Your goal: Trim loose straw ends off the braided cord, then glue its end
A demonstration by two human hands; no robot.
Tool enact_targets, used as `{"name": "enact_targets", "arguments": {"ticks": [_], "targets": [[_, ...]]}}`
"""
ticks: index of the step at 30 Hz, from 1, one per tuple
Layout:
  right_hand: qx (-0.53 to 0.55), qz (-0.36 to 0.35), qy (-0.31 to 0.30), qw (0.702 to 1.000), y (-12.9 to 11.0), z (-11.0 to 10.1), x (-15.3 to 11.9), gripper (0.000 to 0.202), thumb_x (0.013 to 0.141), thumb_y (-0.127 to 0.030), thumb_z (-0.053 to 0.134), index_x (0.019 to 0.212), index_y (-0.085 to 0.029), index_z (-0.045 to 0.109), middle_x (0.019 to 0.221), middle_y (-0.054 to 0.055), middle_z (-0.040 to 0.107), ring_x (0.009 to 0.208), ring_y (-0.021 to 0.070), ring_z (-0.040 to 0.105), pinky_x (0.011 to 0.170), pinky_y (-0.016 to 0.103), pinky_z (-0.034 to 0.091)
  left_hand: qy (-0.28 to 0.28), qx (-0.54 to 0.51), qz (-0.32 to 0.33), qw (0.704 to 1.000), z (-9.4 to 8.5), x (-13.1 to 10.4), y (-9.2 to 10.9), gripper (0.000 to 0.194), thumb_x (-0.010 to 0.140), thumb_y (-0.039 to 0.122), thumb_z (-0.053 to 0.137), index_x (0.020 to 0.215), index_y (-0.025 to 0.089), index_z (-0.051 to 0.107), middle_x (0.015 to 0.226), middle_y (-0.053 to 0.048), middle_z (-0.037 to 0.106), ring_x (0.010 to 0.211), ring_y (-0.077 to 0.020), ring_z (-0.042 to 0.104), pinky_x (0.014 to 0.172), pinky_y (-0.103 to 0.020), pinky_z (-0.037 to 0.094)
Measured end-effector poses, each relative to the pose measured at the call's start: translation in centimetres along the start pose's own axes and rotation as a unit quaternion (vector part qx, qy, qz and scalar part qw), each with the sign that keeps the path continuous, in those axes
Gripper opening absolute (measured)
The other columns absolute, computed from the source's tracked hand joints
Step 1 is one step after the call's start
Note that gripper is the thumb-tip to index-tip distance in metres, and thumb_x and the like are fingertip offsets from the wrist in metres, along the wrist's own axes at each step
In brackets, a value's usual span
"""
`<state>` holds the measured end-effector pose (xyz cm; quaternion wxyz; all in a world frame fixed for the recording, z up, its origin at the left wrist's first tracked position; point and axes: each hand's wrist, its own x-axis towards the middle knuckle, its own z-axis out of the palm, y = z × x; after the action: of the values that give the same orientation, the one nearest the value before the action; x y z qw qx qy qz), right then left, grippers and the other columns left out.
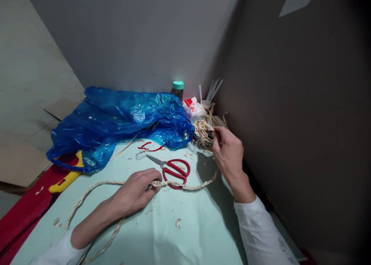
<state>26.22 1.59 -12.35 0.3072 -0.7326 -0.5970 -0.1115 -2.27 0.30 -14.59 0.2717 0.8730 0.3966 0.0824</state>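
A pale braided cord [197,187] lies in a long loop across the light green tabletop. My left hand [139,187] is closed around the cord near the middle of the table, pressing it low over the surface. Red-handled scissors [164,164] lie just beyond that hand, with the cord crossing their lower handle loop. At the right, my right hand [230,151] is raised by a heap of pale strips [201,127]. Its thumb and fingers pinch what looks like a pale strip [210,127] at the heap's edge. The cord's right end lies below this hand.
A crumpled blue plastic bag [124,110] spreads along the back left. Behind the heap stand a jar with a green lid [178,86], a red-and-white packet [194,108] and white sticks [214,89]. A yellow tool [65,182] lies left, red string [150,147] centre. Walls rise behind and right.
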Motion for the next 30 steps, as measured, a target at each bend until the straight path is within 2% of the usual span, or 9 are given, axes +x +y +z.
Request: {"name": "enact_targets", "arguments": {"ticks": [2,4,6,8,10,12,16,23,30], "targets": [[0.025,0.014,0.017,0.999,-0.2,-0.4,0.1,0.032,0.098,-0.025,0.037,0.115,-0.014,0.06,0.097,0.012,0.071,0.082,0.0229,0.064,0.072,0.031,0.042,0.012,0.0,-0.001,1.0,0.1,0.1,-0.3,0.021,0.093,0.021,0.043,0.099,0.019,0.063,0.095,-0.005,0.065,0.087,-0.0208,0.06,0.076,-0.03,0.041],[0.05,-0.001,-0.005,0.999,-0.8,-0.9,0.0,0.035,0.1,-0.03,0.034,0.112,-0.012,0.061,0.087,0.01,0.071,0.072,0.0208,0.064,0.068,0.03,0.042,0.015,-0.001,0.004,1.0,0.1,0.1,-0.5,0.027,0.092,0.019,0.043,0.107,0.019,0.066,0.099,-0.006,0.066,0.091,-0.0217,0.061,0.08,-0.031,0.043],[0.083,-0.061,-0.077,0.992,-1.8,-1.4,-0.4,0.038,0.102,-0.035,0.034,0.105,-0.015,0.066,0.075,0.004,0.07,0.062,0.016,0.061,0.062,0.026,0.041,0.01,-0.001,0.013,1.0,0.0,0.1,-0.6,0.037,0.088,0.012,0.042,0.112,0.021,0.069,0.096,-0.006,0.066,0.092,-0.0214,0.061,0.081,-0.03,0.043],[0.111,-0.15,-0.177,0.966,-2.9,-1.7,-1.1,0.036,0.1,-0.04,0.042,0.096,-0.02,0.071,0.07,-0.001,0.07,0.058,0.0114,0.06,0.058,0.021,0.04,0.003,0.004,0.023,1.0,-0.1,0.0,-0.7,0.051,0.08,0.003,0.04,0.113,0.026,0.073,0.088,-0.004,0.063,0.087,-0.02,0.06,0.078,-0.029,0.044],[0.113,-0.223,-0.26,0.933,-4.0,-1.7,-1.8,0.027,0.096,-0.04,0.052,0.092,-0.025,0.074,0.073,-0.004,0.073,0.063,0.0099,0.064,0.059,0.019,0.039,-0.002,0.007,0.035,0.999,-0.1,0.0,-0.8,0.063,0.073,-0.002,0.039,0.113,0.029,0.075,0.084,-0.003,0.06,0.084,-0.0187,0.06,0.076,-0.028,0.044],[0.082,-0.252,-0.301,0.916,-4.8,-1.3,-2.5,0.021,0.095,-0.035,0.055,0.094,-0.026,0.074,0.08,0.0,0.075,0.071,0.0128,0.068,0.062,0.021,0.039,0.0,0.006,0.049,0.999,-0.1,0.1,-0.9,0.07,0.068,-0.005,0.038,0.114,0.031,0.075,0.083,-0.002,0.06,0.082,-0.0179,0.06,0.075,-0.027,0.044],[-0.009,-0.238,-0.323,0.916,-5.3,0.0,-3.3,0.024,0.096,-0.021,0.046,0.095,-0.019,0.069,0.086,0.01,0.075,0.075,0.0201,0.07,0.065,0.028,0.039,0.028,0.013,0.099,0.995,-0.1,0.8,-0.8,0.073,0.065,-0.009,0.036,0.111,0.03,0.077,0.083,-0.003,0.062,0.08,-0.0161,0.061,0.072,-0.025,0.044],[-0.074,-0.208,-0.33,0.918,-5.1,0.0,-3.2,0.023,0.095,-0.018,0.044,0.099,-0.02,0.067,0.089,0.01,0.075,0.078,0.0218,0.071,0.064,0.029,0.04,0.077,0.037,0.12,0.989,-0.8,2.7,-0.3,0.062,0.074,-0.008,0.038,0.109,0.025,0.077,0.098,-0.007,0.064,0.087,-0.0187,0.061,0.077,-0.03,0.044],[-0.108,-0.177,-0.33,0.921,-5.2,-0.2,-3.0,0.025,0.097,-0.023,0.045,0.093,-0.018,0.069,0.085,0.01,0.075,0.076,0.0212,0.071,0.065,0.029,0.044,0.038,-0.001,0.095,0.995,0.1,2.3,-0.7,0.041,0.086,0.009,0.051,0.119,0.024,0.071,0.114,-0.009,0.064,0.105,-0.0232,0.061,0.092,-0.034,0.047]]}}
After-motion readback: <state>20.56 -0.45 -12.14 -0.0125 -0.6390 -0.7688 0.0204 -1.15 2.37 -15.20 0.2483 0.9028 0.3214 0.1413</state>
